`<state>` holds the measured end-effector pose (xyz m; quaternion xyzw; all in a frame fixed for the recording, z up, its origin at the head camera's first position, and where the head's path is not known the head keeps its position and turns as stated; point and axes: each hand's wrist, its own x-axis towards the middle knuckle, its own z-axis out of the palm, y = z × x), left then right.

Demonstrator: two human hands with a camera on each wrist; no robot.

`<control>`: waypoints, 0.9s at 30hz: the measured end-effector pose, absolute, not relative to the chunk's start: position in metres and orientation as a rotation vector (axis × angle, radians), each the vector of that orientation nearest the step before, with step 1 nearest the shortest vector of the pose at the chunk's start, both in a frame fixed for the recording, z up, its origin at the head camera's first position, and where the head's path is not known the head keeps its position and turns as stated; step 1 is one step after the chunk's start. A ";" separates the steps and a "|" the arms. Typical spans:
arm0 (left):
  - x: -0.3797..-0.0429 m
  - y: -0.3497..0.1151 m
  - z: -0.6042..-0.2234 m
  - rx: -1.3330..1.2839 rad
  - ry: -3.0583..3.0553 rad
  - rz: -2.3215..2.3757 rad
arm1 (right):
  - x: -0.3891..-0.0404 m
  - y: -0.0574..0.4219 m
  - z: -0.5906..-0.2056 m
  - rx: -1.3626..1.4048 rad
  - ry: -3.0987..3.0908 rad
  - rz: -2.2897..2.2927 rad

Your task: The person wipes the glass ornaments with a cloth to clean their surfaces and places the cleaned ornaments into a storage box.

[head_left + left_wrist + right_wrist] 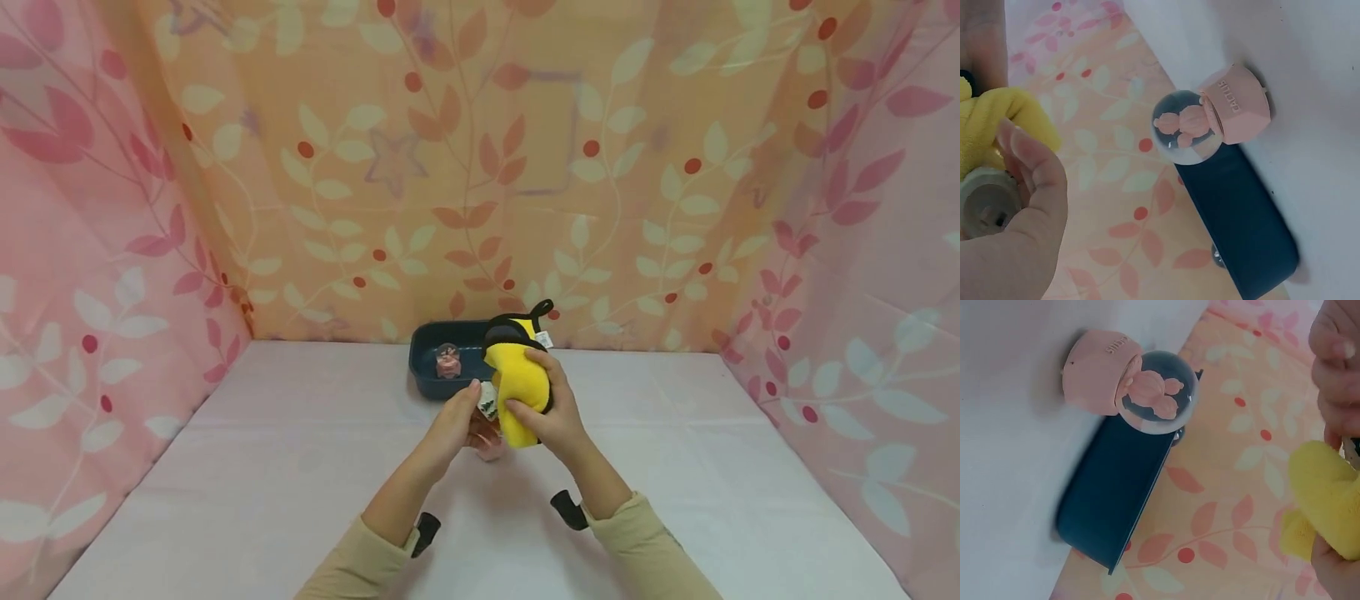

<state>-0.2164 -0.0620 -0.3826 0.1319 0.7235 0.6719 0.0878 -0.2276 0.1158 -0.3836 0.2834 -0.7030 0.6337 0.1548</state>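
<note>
My left hand (448,427) grips a small ornament with a white side printed with dark green trees (487,401); in the left wrist view the ornament's (985,197) round grey end shows. My right hand (558,417) holds a yellow plush cloth (523,379) with black trim and a hanging loop, its fold pressed against the ornament. Below the hands on the table stands a pink snow globe (1238,106) with a cactus figure inside and CACTUS on its base. In the head view the left hand partly hides this globe.
Behind the hands, a dark blue bin (429,387) stands near the back edge of the white table (300,467). It holds another pink globe (448,363); the cloth covers the bin's right part. Patterned curtains (465,167) rise at the back and both sides.
</note>
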 end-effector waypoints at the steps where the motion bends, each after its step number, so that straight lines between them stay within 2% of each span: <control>1: -0.217 -0.062 -0.382 0.384 2.155 1.997 | -0.227 0.115 -0.383 0.782 -2.020 1.802; 7: -0.216 -0.059 -0.380 0.367 2.150 1.980 | -0.226 0.111 -0.385 0.635 -1.993 1.759; 15: -0.214 -0.060 -0.385 0.452 2.116 2.036 | -0.226 0.113 -0.386 0.611 -1.945 1.783; 27: -0.214 -0.063 -0.383 0.419 2.051 2.060 | -0.228 0.118 -0.382 0.507 -1.832 2.098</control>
